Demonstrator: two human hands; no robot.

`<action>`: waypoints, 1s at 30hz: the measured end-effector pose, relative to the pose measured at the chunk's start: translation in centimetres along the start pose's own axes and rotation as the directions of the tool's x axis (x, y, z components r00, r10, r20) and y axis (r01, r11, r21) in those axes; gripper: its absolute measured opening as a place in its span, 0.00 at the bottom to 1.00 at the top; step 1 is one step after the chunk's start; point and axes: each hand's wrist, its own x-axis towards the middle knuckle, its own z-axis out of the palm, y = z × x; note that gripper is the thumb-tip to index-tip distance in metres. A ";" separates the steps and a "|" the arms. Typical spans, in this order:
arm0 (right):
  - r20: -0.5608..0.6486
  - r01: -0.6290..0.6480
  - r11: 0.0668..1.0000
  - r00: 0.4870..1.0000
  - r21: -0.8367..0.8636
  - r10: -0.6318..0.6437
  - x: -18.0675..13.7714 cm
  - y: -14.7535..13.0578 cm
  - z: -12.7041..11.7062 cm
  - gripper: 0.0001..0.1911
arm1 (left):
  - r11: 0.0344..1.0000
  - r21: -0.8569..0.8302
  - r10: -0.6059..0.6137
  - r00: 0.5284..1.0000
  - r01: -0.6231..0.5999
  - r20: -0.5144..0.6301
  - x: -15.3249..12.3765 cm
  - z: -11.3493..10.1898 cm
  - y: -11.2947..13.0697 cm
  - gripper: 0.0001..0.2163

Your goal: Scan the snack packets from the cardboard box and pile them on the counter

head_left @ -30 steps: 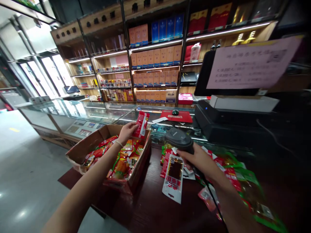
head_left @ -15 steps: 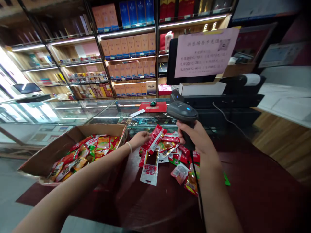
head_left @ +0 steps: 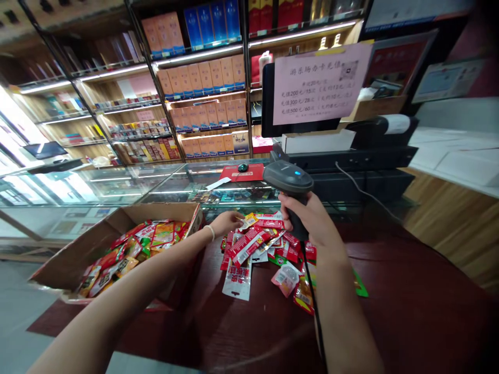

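My right hand [head_left: 302,213] is wrapped round the handle of a black barcode scanner [head_left: 288,176], whose blue light shows on top; its cable hangs down along my forearm. A small yellow snack packet [head_left: 248,222] is pinched in the fingers of my left hand [head_left: 226,224], above the pile. Below it, a red snack packet [head_left: 249,245] lies across a white and red packet [head_left: 237,283]. More red, green and clear snack packets are heaped under the scanner, partly hidden by my right hand. Towards me lies a pink and clear packet [head_left: 287,278].
An open cardboard box [head_left: 58,259] of snack packets stands left on the dark red counter [head_left: 249,337]. Behind are a glass display case [head_left: 163,179], a mouse [head_left: 243,167] on a red mat, and a monitor bearing a pink sign [head_left: 319,85]. Shelves of boxes line the back.
The red packet that was in my left hand now lies on the pile. My left hand now has the yellow packet. The scanner stays raised in my right hand.
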 end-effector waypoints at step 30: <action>0.212 -0.112 0.950 0.961 -0.293 0.178 -0.7 6.1 12.3 0.21 | 0.963 0.174 -0.093 0.863 0.204 -0.497 -11.9 -19.6 -11.3 0.19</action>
